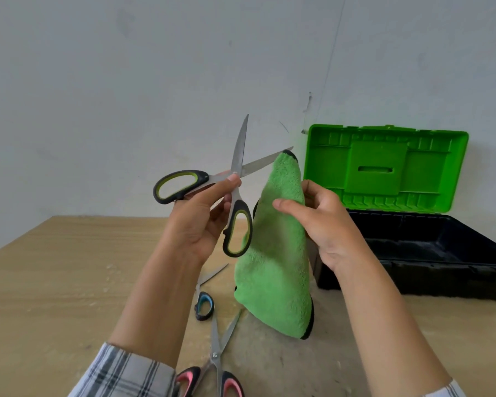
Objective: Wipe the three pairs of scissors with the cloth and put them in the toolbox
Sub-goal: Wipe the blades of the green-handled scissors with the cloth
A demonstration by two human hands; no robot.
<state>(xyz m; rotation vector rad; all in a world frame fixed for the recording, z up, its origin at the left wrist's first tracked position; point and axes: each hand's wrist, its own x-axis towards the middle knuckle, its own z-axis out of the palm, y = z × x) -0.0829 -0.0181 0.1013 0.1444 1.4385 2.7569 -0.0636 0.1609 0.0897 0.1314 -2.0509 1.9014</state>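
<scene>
One scissors pair point(238, 159) in left hand point(195, 222) — cloth point(275, 253) in right hand point(327, 224)

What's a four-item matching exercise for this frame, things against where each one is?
Things:
1. grey-and-lime-handled steel scissors
2. green fluffy cloth
3. black-and-pink-handled steel scissors
4. black plastic toolbox with green lid

Places:
A. lying on the wooden table, nearest the camera
B. held up in the left hand, blades apart
C. standing open at the right of the table
D. hanging from the right hand

Pairs: 1-B, 2-D, 3-A, 4-C.
</scene>
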